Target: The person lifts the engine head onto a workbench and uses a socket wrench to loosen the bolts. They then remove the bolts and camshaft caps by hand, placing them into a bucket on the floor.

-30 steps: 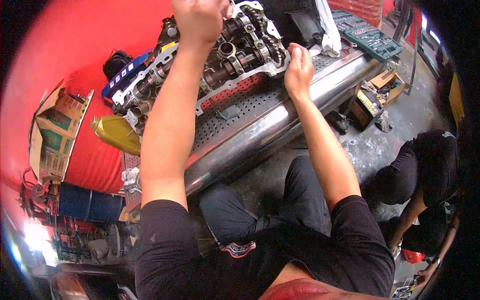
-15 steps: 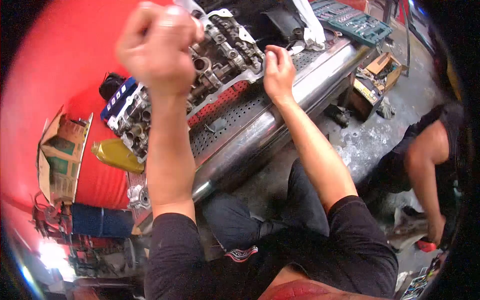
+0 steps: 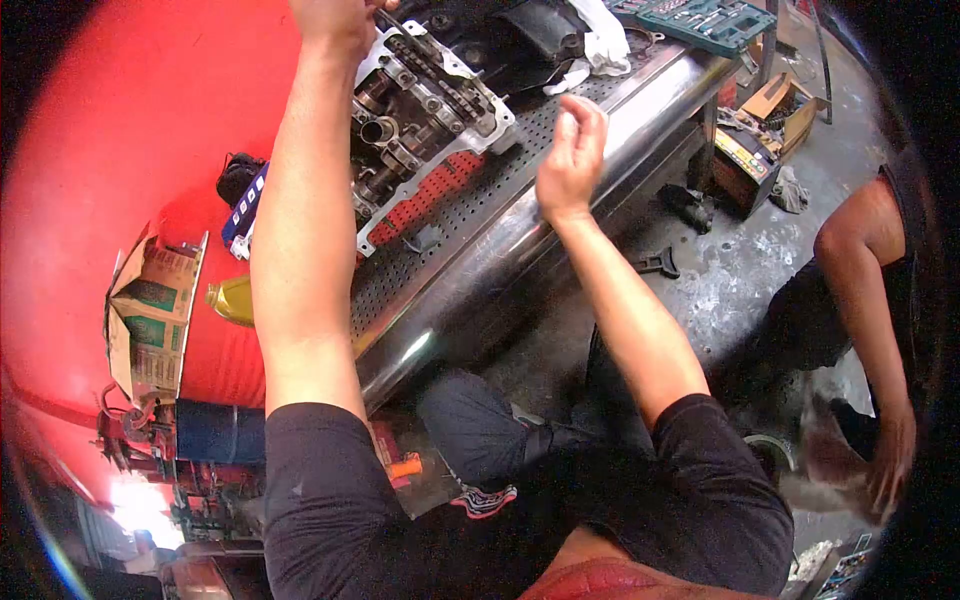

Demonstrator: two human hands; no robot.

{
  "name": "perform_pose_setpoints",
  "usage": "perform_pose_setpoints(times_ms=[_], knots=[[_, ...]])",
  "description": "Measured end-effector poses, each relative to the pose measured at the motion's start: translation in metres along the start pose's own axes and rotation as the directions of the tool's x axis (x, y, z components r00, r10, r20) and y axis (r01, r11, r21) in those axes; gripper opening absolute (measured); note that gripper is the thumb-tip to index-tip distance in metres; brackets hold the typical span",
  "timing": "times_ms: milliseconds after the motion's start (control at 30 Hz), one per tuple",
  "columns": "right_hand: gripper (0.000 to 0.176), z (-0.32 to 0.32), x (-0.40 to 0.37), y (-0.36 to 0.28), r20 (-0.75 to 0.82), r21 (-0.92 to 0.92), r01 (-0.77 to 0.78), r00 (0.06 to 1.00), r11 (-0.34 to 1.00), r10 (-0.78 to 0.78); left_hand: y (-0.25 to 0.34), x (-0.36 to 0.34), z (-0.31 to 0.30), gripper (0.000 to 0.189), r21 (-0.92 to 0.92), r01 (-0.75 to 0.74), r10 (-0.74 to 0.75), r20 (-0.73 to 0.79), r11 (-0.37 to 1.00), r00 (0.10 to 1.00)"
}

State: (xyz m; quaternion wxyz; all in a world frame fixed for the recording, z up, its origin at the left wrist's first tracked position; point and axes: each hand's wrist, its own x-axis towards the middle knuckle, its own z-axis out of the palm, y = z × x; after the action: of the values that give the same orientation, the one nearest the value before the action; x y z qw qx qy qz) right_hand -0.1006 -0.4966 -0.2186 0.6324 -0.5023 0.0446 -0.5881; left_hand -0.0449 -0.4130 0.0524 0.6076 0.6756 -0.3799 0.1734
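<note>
A metal engine cylinder head (image 3: pixel 408 150), its camshafts and chain exposed, lies on the perforated workbench. At its upper left, my left hand (image 3: pixel 335 22) is partly cut off by the frame's top edge. Its fingers are closed around something dark and thin that I cannot make out. My right hand (image 3: pixel 572 165) is in front of the bench's rounded steel edge (image 3: pixel 480 245), to the right of the cylinder head and apart from it. Its fingers are loosely bent and apart from the thumb, with nothing seen in them.
A green socket set case (image 3: pixel 715 25) and white cloth (image 3: pixel 605 45) lie at the bench's far end. A yellow bottle (image 3: pixel 232 300) and cardboard box (image 3: pixel 160 310) are at left. On the floor stand a battery (image 3: pixel 748 165) and an open box (image 3: pixel 785 105). Another person's hand (image 3: pixel 890 465) is at right.
My left hand has moved up toward the frame's top edge. My right hand has come away from the cylinder head's edge toward me. The other person's hand has shifted, and a red thing there is no longer visible.
</note>
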Motion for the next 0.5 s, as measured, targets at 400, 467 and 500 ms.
perform_pose_setpoints(times_ms=[400,467,500], knots=[[0.012,-0.085,-0.072,0.055,0.029,0.286,-0.388,0.917,0.876,0.397,0.040,-0.178,0.108,0.015,0.167,-0.916,0.657,0.651,0.365,0.381],[0.014,-0.085,-0.072,0.033,0.056,0.062,-0.277,0.960,0.959,0.274,0.042,-0.141,0.091,0.013,0.281,-0.746,0.590,0.472,0.604,0.656],[0.014,-0.086,-0.076,0.033,0.060,0.121,-0.344,0.939,0.931,0.339,0.040,-0.121,0.081,0.013,0.306,-0.598,0.502,0.339,0.741,0.795]])
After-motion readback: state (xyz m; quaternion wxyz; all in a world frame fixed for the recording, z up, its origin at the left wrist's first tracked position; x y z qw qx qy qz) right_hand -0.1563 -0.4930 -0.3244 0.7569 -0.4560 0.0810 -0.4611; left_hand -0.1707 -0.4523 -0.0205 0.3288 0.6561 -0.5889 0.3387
